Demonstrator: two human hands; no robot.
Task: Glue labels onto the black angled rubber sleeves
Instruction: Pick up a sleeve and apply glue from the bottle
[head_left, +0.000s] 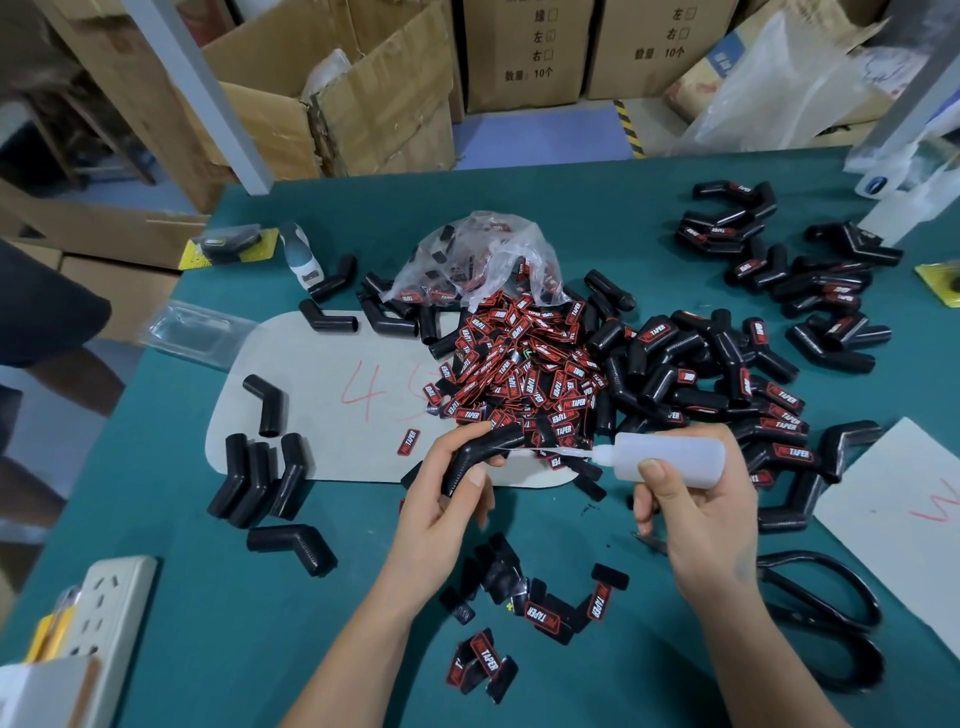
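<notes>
Head view: at lower centre, a sleeve (485, 456) was gripped by the left hand (447, 499), a glue bottle (670, 460) by the right hand (701, 509); gluing was judged underway, a label (409, 442) required next.

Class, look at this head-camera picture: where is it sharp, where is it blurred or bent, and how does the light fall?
Head view: sharp on the glue bottle and label pile; soft and smeared toward the left edge, near the power strip; the wide lens bends the table edge; lighting is even, shadows faint.
</notes>
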